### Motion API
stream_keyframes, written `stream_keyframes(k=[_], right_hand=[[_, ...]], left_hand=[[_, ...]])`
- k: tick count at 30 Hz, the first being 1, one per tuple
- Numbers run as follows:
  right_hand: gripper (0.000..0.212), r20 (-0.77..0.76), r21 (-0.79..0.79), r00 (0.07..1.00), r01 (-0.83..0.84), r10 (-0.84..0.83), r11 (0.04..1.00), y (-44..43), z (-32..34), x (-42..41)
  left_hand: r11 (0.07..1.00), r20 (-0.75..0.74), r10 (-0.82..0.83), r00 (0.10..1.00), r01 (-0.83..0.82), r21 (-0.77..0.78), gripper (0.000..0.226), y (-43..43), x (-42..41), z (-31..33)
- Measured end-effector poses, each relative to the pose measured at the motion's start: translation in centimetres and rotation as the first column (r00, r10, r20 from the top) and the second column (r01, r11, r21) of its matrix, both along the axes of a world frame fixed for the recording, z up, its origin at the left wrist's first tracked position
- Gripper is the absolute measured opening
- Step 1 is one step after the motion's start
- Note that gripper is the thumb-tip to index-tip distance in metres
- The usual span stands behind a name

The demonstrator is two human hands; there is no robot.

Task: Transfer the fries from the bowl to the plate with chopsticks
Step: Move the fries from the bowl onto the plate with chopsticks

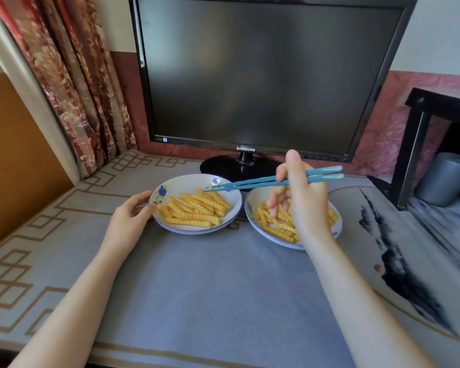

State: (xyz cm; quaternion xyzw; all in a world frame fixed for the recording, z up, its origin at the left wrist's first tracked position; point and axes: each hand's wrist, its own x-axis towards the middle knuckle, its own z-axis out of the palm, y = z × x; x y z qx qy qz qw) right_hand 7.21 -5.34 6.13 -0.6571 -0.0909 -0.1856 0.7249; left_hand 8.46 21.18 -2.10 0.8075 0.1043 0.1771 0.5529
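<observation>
Right hand (300, 192) is raised above the right dish (252, 201), forearm coming in from the lower right, back of hand towards the camera. Thumb and upper fingers pinch the blue chopsticks (250, 183) at about mid-length, lower fingers hang loosely curled over that dish. The sticks run nearly level, pointing left, thick ends sticking out to the right of the hand.

Tips are close together over the far side of the left dish (191, 179), right at the top fry of the pile (194, 208). Can't tell if a fry is actually clamped between them or just touched.

Left hand (130, 216) grips the left dish at its left rim, thumb on top of the edge, fingers curled round the outside, forearm flat on the grey mat (210, 274).

Both dishes hold crinkle fries; the second lot (276, 229) is partly hidden under the right hand. The dishes sit just beside each other in front of the monitor (263, 75). Can't tell which one is the bowl and which the plate
</observation>
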Motion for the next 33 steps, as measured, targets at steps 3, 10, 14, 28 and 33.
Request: stream_keyframes(k=[3,10,14,28,33], right_hand=[[0.040,-0.002,-0.055,0.999,-0.032,0.032,0.998,0.6,-0.8,0.2],[0.041,-0.006,-0.042,1.000,0.001,-0.002,0.999,-1.2,-0.1,0.6],[0.041,-0.020,-0.072,0.998,0.060,-0.062,0.996,-4.5,1.2,0.8],[0.041,-0.094,-0.250,0.985,0.120,-0.148,0.961,-9.7,2.3,-0.1],[0.042,-0.109,-0.262,0.980,0.132,-0.165,0.956,-10.4,2.2,-0.2]], left_hand=[[1.000,-0.001,-0.001,1.000,0.001,-0.002,0.031,0.0,0.0,0.0],[1.000,-0.002,-0.007,1.000,0.007,-0.008,0.032,0.2,0.1,-0.1],[1.000,-0.009,-0.008,1.000,0.008,-0.001,0.032,0.3,0.1,-0.2],[1.000,0.000,-0.011,1.000,0.011,-0.015,0.031,0.2,0.1,-0.2],[1.000,-0.002,-0.009,1.000,0.009,-0.014,0.031,0.2,0.2,-0.3]])
